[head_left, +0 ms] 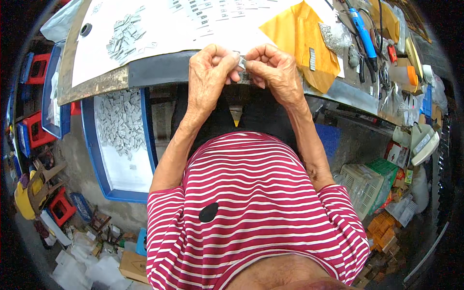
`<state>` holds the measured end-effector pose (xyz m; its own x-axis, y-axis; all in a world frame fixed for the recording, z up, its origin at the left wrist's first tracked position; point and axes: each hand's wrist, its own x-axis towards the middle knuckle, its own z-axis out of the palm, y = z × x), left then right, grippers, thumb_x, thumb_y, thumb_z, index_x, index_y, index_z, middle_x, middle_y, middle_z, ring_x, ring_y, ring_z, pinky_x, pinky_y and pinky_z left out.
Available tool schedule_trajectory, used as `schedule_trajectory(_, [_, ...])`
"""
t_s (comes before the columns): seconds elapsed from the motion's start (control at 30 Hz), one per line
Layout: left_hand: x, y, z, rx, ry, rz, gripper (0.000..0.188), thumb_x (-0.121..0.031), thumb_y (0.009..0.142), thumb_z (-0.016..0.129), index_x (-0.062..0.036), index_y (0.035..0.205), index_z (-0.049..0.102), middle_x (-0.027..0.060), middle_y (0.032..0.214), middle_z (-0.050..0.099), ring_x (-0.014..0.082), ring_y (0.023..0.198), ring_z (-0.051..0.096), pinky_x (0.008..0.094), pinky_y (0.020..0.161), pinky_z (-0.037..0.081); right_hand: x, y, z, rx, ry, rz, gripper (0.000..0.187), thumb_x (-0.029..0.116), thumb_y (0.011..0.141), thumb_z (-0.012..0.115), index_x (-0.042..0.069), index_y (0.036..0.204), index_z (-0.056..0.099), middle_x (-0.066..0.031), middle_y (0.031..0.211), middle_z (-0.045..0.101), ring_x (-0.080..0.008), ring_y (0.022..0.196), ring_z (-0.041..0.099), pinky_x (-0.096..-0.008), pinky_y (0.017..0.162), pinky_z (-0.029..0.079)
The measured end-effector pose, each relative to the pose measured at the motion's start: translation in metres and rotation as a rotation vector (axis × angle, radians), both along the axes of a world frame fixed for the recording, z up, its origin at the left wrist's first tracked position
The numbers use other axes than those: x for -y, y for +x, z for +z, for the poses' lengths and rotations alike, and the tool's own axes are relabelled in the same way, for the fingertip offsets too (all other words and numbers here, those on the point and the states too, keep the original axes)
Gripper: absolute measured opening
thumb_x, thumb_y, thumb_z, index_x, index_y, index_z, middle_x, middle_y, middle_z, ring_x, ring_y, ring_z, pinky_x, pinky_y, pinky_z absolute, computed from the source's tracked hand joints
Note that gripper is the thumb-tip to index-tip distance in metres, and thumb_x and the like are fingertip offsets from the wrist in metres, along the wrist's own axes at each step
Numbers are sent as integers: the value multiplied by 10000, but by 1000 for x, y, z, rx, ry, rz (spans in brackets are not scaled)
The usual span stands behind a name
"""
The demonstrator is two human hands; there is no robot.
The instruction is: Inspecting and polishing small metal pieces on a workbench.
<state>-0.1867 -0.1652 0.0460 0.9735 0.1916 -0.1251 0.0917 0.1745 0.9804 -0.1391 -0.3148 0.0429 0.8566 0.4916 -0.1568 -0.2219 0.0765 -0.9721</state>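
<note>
Both my hands meet at the near edge of the table, pinching one small grey metal piece (241, 63) between their fingertips. My left hand (210, 72) is closed on its left side, thumb and forefinger together. From the other side my right hand (274, 71) grips the same piece. Fingers cover most of it, so its exact kind is hidden. A loose pile of similar small grey pieces (126, 36) lies on the white sheet (159, 29) to the left. Several more sit in rows (205, 14) beyond my hands.
A blue tray (89, 150) of many grey pieces stands below the table at left. On the right are a yellow padded envelope (290, 34) with a small strip (312, 59) on it, a blue pen-shaped power tool (362, 33) and cluttered tools. A black round cap (86, 30) sits far left.
</note>
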Motion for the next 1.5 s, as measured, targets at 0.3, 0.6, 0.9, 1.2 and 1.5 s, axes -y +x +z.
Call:
schedule_trajectory(0.3, [-2,0,-7,-3,-42,-52,144,-143,821,564,0,823,559,80,682,610,92,546,544,198,511,405,0,0,-5,7,-34,9,137,85,783,614,-3,884,586,-8,691,578,-41,496,478,-163,424,376])
schedule_trajectory(0.6, [-4,1,-7,18,-108,-65,97,-64,814,534,26,841,559,74,676,617,72,537,546,179,482,418,-5,-3,-8,81,-34,-83,114,83,782,605,-3,856,593,-3,671,578,-38,494,467,-163,437,373])
schedule_trajectory(0.9, [-18,-1,3,148,362,-191,211,-44,776,601,11,980,593,69,656,601,93,581,545,236,538,449,-6,16,2,-100,58,52,56,45,741,608,13,786,599,19,627,546,-28,480,423,-166,424,324])
schedule_trajectory(1.2, [-39,10,5,381,829,-36,177,-42,759,636,-1,926,592,91,772,618,129,647,580,253,589,469,-30,35,5,-89,107,118,78,52,757,616,-4,812,616,5,632,552,-43,493,437,-170,452,348])
schedule_trajectory(1.5, [-79,40,-1,227,818,187,191,-89,736,619,37,880,613,151,759,623,206,610,587,289,591,477,-45,38,-1,-27,120,-33,206,124,861,531,-56,926,609,-33,707,566,-56,530,474,-178,496,407])
